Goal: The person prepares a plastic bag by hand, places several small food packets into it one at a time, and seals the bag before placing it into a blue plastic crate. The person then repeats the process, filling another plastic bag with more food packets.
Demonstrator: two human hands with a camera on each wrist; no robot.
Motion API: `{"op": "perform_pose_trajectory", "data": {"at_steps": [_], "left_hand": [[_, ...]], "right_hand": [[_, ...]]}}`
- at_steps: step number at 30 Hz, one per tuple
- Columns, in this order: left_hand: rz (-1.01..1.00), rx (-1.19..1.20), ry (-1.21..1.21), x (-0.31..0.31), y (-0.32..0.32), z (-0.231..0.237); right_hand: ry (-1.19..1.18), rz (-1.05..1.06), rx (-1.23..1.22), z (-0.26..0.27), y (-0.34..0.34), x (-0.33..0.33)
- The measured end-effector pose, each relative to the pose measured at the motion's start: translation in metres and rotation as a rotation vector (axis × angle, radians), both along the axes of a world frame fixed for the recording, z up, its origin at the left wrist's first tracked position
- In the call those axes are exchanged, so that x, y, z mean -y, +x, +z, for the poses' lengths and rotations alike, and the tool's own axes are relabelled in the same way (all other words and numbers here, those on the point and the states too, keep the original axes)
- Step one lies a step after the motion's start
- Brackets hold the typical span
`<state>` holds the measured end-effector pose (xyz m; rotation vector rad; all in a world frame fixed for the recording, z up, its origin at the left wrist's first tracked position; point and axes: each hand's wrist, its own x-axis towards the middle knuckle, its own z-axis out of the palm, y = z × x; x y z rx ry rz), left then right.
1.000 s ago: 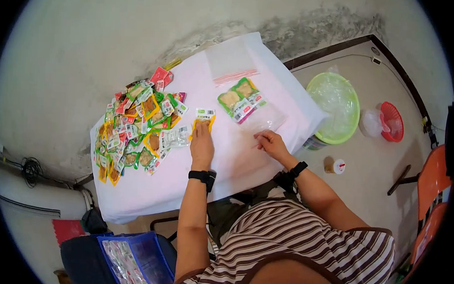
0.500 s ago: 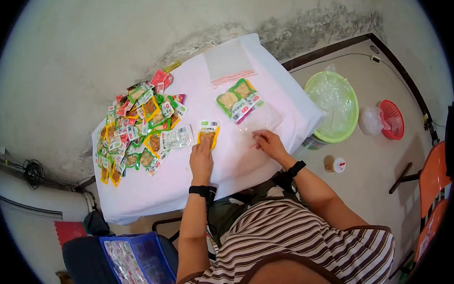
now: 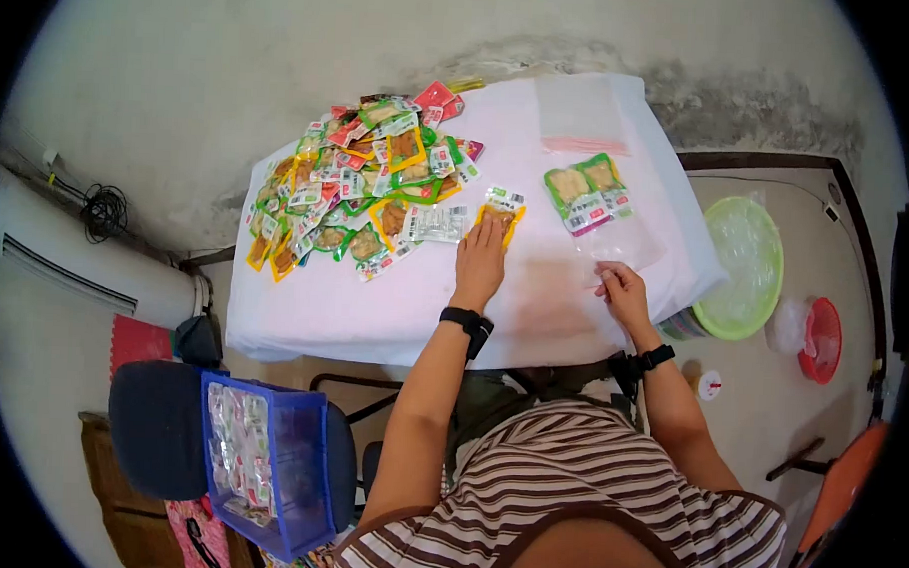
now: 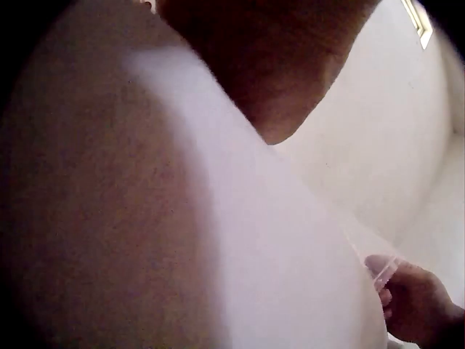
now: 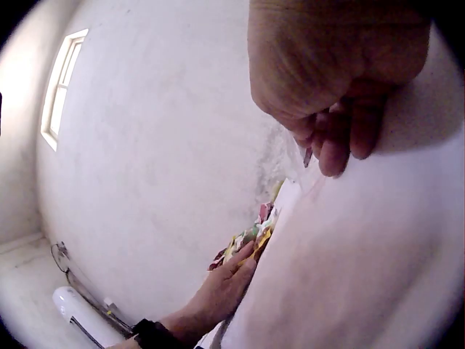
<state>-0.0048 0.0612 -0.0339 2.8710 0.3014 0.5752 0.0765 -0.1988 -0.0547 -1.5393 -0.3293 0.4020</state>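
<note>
On the white cloth, my left hand lies with fairly straight fingers over the lower part of a yellow-edged snack packet. My right hand pinches the near edge of a clear plastic bag between thumb and fingers. The right wrist view has these curled fingers near the cloth, with a bit of clear film at the tips. Two green-edged packets of pale pieces overlap the bag's far end. Beside the left hand is a mostly clear packet.
A heap of snack packets covers the table's left side. Clear bags with red-striped edges lie at the back right. A green tub and red basket stand on the floor, right. A blue crate sits at lower left.
The head view has turned left, so the table appears farther right. The left hand drew the yellow-edged packet slightly nearer, then its fingers moved farther over it. The right hand keeps its pinch on the bag.
</note>
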Motion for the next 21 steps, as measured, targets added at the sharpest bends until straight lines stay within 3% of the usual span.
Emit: {"op": "perform_pose_trajectory", "data": {"at_steps": [6, 10, 14, 15, 17, 19, 21], "left_hand": [[0.046, -0.052, -0.028, -0.011, 0.008, 0.003], [0.199, -0.113, 0.031, -0.017, 0.009, 0.003], [0.243, -0.245, 0.015, -0.015, 0.021, 0.036], [0.227, -0.249, 0.016, -0.019, 0.026, 0.045], [0.114, -0.261, -0.204, -0.029, 0.041, 0.058], [0.046, 0.016, 0.102, -0.046, 0.062, 0.032], [-0.034, 0.042, 0.132, -0.056, 0.082, 0.03]], "right_hand": [[-0.059, -0.007, -0.016, 0.0, 0.001, 0.0], [-0.011, -0.011, -0.044, 0.0, 0.001, 0.001], [-0.025, 0.004, -0.051, -0.003, 0.004, 0.002], [-0.027, 0.01, -0.056, -0.003, 0.003, 0.002], [-0.022, -0.011, -0.072, -0.004, 0.004, 0.001], [0.002, 0.012, -0.067, 0.0, 0.002, 0.002], [-0.001, -0.002, -0.079, -0.001, 0.001, 0.003]]}}
